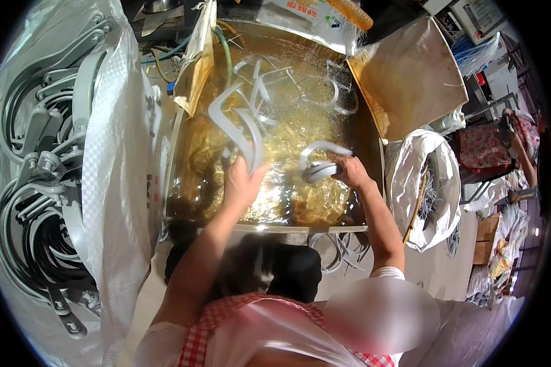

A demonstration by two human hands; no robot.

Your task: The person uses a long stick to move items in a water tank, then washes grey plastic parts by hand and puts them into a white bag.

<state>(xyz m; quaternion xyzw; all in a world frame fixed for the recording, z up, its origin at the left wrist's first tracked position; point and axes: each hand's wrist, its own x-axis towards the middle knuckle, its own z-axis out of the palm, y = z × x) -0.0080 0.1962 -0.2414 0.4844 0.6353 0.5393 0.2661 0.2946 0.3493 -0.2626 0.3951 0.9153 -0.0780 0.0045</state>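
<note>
A metal-rimmed tank [275,228] of yellowish, rippling water lies before me. My left hand [243,183] is closed round bent, flat grey strips [225,119] that rise above the water at the tank's left half. Further right, my right hand [352,172] grips curved grey pieces [315,174] low over the water. Its fingertips are partly hidden behind them. More curved pale pieces [268,82] lie in the water toward the far side, blurred by splashes.
At the left stands a white woven sack [119,153] full of curved grey parts [37,131]. A white bag [404,183] with thin grey scraps and a stick stands right of the tank. Stained panels [410,79] flank the tank. Another person [493,147] is at far right.
</note>
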